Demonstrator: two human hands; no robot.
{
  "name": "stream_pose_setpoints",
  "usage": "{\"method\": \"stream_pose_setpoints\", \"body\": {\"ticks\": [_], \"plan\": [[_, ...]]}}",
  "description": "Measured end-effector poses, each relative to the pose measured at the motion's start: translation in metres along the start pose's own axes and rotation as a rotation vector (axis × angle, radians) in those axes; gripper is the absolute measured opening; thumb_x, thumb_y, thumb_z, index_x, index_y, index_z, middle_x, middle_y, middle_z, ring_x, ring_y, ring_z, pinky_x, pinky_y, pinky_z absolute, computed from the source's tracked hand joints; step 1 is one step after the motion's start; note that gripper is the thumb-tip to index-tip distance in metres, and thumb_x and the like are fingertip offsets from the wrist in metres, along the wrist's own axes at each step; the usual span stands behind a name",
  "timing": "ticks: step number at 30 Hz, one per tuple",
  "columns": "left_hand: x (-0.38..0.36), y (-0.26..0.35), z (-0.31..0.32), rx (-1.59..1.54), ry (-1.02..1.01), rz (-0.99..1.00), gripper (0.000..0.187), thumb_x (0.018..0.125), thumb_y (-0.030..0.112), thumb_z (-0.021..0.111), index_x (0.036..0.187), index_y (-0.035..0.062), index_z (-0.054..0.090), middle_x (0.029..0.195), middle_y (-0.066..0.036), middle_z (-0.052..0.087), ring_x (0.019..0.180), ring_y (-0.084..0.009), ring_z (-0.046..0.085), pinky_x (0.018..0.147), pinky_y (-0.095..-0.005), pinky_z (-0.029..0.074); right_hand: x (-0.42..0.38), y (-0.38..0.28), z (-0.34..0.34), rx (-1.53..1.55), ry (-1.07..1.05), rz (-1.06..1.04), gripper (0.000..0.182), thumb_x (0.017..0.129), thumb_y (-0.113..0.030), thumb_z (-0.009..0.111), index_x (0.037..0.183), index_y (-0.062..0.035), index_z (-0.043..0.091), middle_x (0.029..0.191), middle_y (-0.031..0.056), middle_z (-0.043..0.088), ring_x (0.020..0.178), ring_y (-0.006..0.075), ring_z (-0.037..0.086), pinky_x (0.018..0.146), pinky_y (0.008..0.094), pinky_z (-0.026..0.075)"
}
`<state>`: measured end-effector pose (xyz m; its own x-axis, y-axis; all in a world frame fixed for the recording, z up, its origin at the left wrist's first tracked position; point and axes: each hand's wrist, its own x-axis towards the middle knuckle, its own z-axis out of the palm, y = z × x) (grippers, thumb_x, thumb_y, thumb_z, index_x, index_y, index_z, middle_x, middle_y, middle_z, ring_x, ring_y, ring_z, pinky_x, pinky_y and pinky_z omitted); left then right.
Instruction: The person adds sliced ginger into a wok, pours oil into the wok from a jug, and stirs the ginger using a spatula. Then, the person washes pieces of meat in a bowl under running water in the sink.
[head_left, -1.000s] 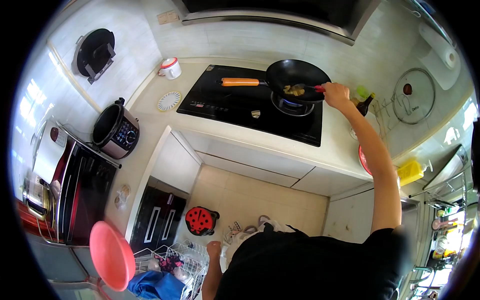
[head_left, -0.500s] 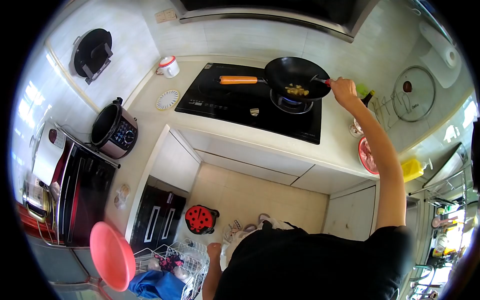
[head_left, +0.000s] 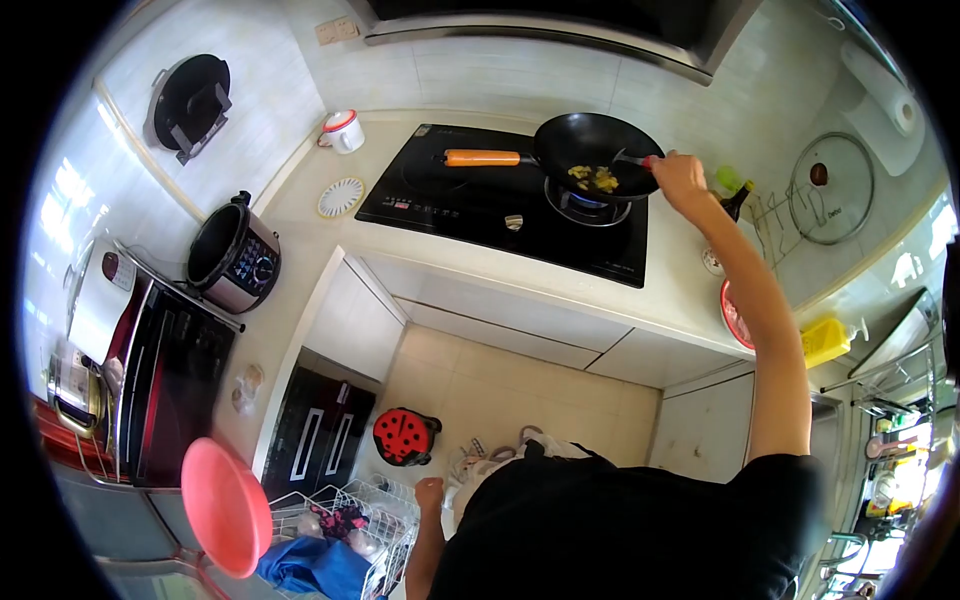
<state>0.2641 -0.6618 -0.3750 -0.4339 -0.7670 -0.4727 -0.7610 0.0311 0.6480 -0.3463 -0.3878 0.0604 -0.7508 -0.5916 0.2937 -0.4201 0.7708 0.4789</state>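
My right hand point(head_left: 682, 181) is closed around the red handle of a cooking spatula point(head_left: 626, 156), whose metal end reaches into a black wok point(head_left: 599, 128). Small yellowish food pieces point(head_left: 594, 180) lie together at the wok's bottom. The wok rests on the right burner of a black cooktop point(head_left: 455, 180), and its orange wooden handle point(head_left: 484, 158) points left. Blue flame shows faintly beneath it. Low at my side, near a white wire rack, my left hand point(head_left: 429, 490) hangs with its fingers curled and nothing visible in them.
A red-rimmed bowl of meat point(head_left: 735, 312) sits under my right forearm, near a dark bottle point(head_left: 738, 200). On the left counter stand an electric cooker point(head_left: 234, 254) and an oven point(head_left: 180, 375). A pink basin point(head_left: 225, 508), a wire rack point(head_left: 395, 520) and a ladybug-patterned stool point(head_left: 404, 437) are lower down.
The food pieces have shifted and spread slightly in the wok as the spatula moved a little. My right hand keeps its hold; my left hand stays at my side.
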Motion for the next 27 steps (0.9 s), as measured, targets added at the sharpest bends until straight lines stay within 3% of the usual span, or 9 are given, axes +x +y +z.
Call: {"method": "stream_pose_setpoints", "body": {"ticks": [7,10,14,16,20,23,27], "plan": [[-0.003,0.0,-0.008,0.213,-0.103,0.036,0.024,0.069,0.019,0.061,0.077,-0.0038,0.066,0.08,-0.023,0.065,0.08,-0.0343,0.064,0.073,-0.0421,0.048,-0.005,0.026,0.002,-0.084,-0.062,-0.053,0.012,0.077,-0.011,0.058,0.083,-0.0107,0.068,0.079,0.0112,0.067,0.081,0.0278,0.066,0.065,0.0393,0.053],[0.001,0.003,-0.003,0.117,-0.049,-0.056,0.025,0.069,0.019,0.061,0.078,-0.0035,0.067,0.082,-0.022,0.065,0.081,-0.035,0.064,0.074,-0.0421,0.048,-0.001,0.003,0.001,0.001,-0.042,-0.008,0.014,0.078,-0.01,0.057,0.089,-0.0109,0.066,0.081,0.011,0.067,0.083,0.0273,0.066,0.066,0.0403,0.053],[0.021,-0.017,0.006,0.146,-0.085,-0.017,0.024,0.069,0.02,0.062,0.08,-0.0013,0.068,0.083,-0.02,0.067,0.082,-0.035,0.064,0.075,-0.0413,0.049,0.007,-0.023,-0.008,0.095,-0.018,-0.005,0.023,0.079,-0.009,0.056,0.102,-0.0118,0.062,0.085,0.0114,0.066,0.086,0.0266,0.065,0.067,0.039,0.052],[0.021,-0.021,0.01,-0.051,0.006,-0.039,0.025,0.069,0.022,0.064,0.081,0.0008,0.07,0.084,-0.018,0.068,0.083,-0.0333,0.065,0.077,-0.04,0.049,0.01,-0.03,-0.005,0.115,-0.021,0.011,0.021,0.079,-0.01,0.056,0.099,-0.0112,0.063,0.085,0.0123,0.066,0.084,0.0272,0.065,0.067,0.0374,0.052],[0.019,-0.018,0.012,-0.079,-0.003,-0.033,0.024,0.069,0.021,0.065,0.082,0.0017,0.07,0.085,-0.017,0.068,0.084,-0.0313,0.065,0.078,-0.0388,0.05,0.014,-0.018,0.01,0.031,-0.019,-0.04,0.017,0.079,-0.01,0.057,0.093,-0.0099,0.065,0.084,0.0133,0.065,0.084,0.0275,0.065,0.065,0.037,0.053],[0.01,-0.011,0.008,-0.064,-0.024,-0.058,0.023,0.069,0.019,0.066,0.083,0.0009,0.07,0.085,-0.017,0.068,0.084,-0.0303,0.066,0.078,-0.0387,0.05,0.006,0.002,0.005,0.003,0.014,0.038,0.011,0.078,-0.009,0.058,0.084,-0.0084,0.067,0.085,0.0134,0.066,0.082,0.0274,0.066,0.064,0.039,0.053],[0.009,-0.015,0.008,-0.052,-0.004,-0.101,0.022,0.069,0.018,0.066,0.082,0.0007,0.07,0.085,-0.017,0.068,0.083,-0.0303,0.066,0.078,-0.0387,0.05,-0.001,0.015,0.002,-0.049,-0.032,0.037,0.012,0.078,-0.009,0.057,0.084,-0.0093,0.067,0.085,0.013,0.066,0.082,0.0278,0.066,0.064,0.0393,0.053]]}}
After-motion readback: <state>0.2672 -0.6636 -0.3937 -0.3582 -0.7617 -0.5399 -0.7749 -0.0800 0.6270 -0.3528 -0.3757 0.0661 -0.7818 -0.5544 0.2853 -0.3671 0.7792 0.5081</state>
